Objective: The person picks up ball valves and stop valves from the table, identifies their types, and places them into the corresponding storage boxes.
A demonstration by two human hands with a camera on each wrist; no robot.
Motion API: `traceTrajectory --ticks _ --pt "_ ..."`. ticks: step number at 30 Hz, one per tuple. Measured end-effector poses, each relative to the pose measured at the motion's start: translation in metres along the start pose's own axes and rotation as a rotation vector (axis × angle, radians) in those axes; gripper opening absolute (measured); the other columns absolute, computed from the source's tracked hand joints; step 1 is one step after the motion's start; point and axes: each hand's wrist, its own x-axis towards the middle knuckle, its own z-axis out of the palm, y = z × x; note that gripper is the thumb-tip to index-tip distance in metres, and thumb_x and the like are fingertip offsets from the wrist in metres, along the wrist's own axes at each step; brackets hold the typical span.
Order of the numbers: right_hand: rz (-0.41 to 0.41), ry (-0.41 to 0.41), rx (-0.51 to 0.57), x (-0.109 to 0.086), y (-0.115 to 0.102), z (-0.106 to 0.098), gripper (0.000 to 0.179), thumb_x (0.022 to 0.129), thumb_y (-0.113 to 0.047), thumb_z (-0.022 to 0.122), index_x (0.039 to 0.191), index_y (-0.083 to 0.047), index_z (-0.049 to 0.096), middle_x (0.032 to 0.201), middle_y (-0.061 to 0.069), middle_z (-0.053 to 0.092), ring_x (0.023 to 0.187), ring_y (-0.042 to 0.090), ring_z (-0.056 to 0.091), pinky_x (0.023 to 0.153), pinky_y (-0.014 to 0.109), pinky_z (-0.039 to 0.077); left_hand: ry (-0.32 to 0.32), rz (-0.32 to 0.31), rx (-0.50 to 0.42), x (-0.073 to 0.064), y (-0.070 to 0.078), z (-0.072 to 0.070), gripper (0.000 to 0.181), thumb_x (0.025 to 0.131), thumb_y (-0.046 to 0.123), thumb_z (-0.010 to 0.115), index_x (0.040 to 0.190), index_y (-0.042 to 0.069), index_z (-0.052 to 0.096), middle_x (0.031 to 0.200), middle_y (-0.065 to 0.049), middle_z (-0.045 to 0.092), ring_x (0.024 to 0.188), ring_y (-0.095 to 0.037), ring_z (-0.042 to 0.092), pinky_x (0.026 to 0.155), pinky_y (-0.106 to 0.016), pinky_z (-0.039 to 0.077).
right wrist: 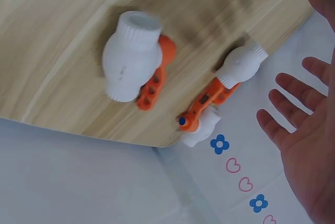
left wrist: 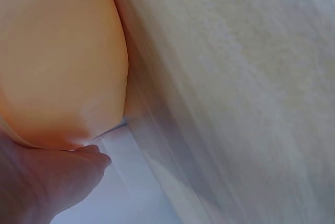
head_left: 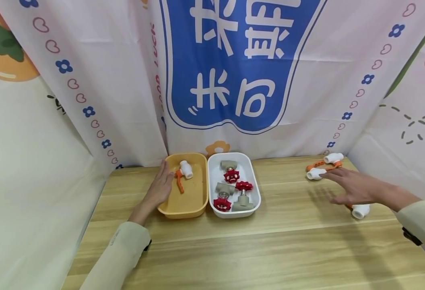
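Note:
My left hand [head_left: 160, 186] rests against the left wall of the yellow bin [head_left: 194, 208], fingers straight. Inside that bin lies one white ball valve [head_left: 186, 169] with an orange lever. In the left wrist view, fingers [left wrist: 89, 164] lie along the outside of the bin. Over at the right of the table, my right hand [head_left: 359, 186] hovers with spread fingers and holds nothing. Beyond its fingertips are two white ball valves with orange levers, a far one [head_left: 333, 158] and a nearer one [head_left: 315, 174]. A third ball valve [right wrist: 132, 59] lies below the hand, partly hidden in the head view.
Beside the yellow bin stands a white bin [head_left: 254, 173] with three grey valves with red handwheels, one of them a valve [head_left: 243, 201] at the front right. A wooden table [head_left: 216, 253] carries everything. Printed cloth [head_left: 303, 117] hangs behind the table's back edge.

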Motion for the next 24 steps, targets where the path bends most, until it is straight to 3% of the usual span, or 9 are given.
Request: traceTrajectory --ticks 17,24 --pt "-0.024 -0.053 -0.061 -0.039 0.023 0.008 0.09 0.074 -0.05 0.092 0.144 -0.004 0.059 0.138 0.024 0.063 0.122 0.046 0.062 0.091 0.062 0.057 0.001 0.0 -0.011 0.001 0.002 0.0 0.065 0.117 0.035 0.016 0.166 -0.004 -0.001 0.177 -0.018 -0.009 0.164 -0.038 -0.002 0.131 -0.057 0.007" --pt "0.013 -0.162 0.013 -0.046 0.029 0.012 0.096 0.07 -0.047 0.095 0.147 -0.003 0.056 0.142 0.028 0.059 0.126 0.05 0.059 0.091 0.065 0.056 -0.005 -0.008 -0.009 0.0 0.001 -0.001 0.066 0.117 0.037 0.014 0.167 -0.003 -0.002 0.177 -0.017 -0.011 0.164 -0.036 -0.005 0.131 -0.057 0.005"
